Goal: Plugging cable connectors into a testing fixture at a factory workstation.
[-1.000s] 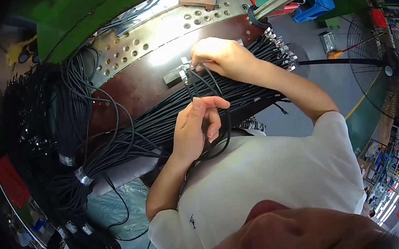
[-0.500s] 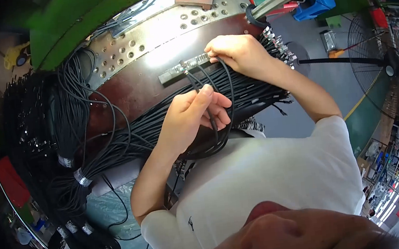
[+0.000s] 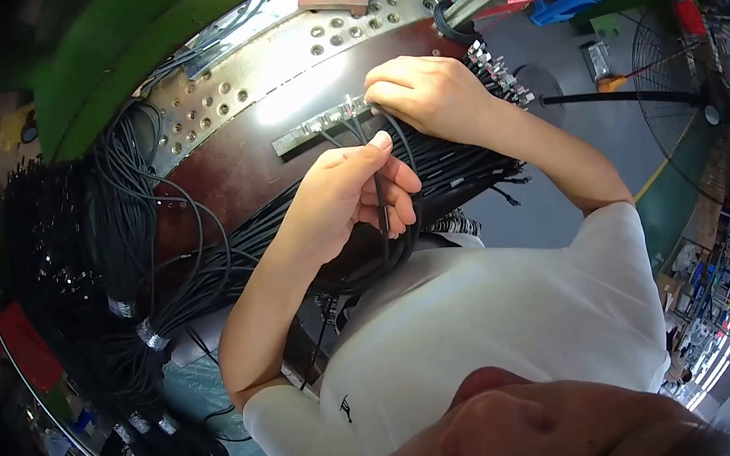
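My left hand (image 3: 348, 196) is closed around a black cable (image 3: 382, 199), thumb pressed against the fingers. The cable runs up to a narrow metal strip fixture (image 3: 301, 136) with small raised slots, which lies slanted on the dark red-brown bench. Other black cables also reach down from the strip. At its right end, my right hand (image 3: 431, 94) has thumb and fingertips pinched together; what lies between them is hidden. A black cable comes out just below those fingers and curves down beside my left hand.
A thick bundle of black cables (image 3: 267, 239) stretches under my hands, with pale connectors (image 3: 496, 73) at its right end. More taped cable bundles (image 3: 150, 335) hang left. Behind are a perforated metal plate (image 3: 216, 105) and a green machine part (image 3: 122, 66). A fan (image 3: 703, 113) stands right.
My left hand and its cable have shifted slightly right along the strip. My right hand stays at the strip's right end, its fingers now covering more of it. The whole view has moved a little.
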`<state>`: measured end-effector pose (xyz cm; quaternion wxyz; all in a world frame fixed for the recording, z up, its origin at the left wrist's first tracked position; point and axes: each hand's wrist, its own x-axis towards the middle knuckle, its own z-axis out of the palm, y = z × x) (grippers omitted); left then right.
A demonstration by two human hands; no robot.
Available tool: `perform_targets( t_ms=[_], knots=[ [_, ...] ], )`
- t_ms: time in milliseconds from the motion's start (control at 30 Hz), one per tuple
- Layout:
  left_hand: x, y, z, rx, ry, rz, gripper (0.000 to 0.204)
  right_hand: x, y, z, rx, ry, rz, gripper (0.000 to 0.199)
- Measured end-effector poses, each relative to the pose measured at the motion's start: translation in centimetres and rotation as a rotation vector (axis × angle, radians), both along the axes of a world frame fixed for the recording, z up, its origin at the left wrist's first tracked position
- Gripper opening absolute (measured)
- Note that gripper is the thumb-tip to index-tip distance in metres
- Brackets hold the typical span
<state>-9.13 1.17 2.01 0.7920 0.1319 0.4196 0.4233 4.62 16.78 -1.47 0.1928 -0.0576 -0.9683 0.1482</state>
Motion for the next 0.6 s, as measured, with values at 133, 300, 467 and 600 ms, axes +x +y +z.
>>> perform_targets(
  t_ms=[133, 300, 467, 600],
  knots=[
    [0.2, 0.1, 0.0, 0.023, 0.007, 0.004, 0.048, -0.1, -0.2, -0.4, 0.037, -0.011, -0.013, 0.012],
    [0.1, 0.5, 0.2, -0.016, -0.014, -0.006, 0.047, 0.1, 0.9, 1.1, 0.093, 0.095, 0.045, 0.021],
    [0.6, -0.3, 3.5, 0.133, 0.347, -0.233, 0.044, 0.6, 0.2, 2.1, 0.059, 0.095, 0.141, 0.016],
    [-0.1, -2.6, 3.7, 0.452, 0.905, -0.196, 0.025, 1.0, 0.9, -0.6, -0.339, 0.146, -0.052, 0.015]
  ],
)
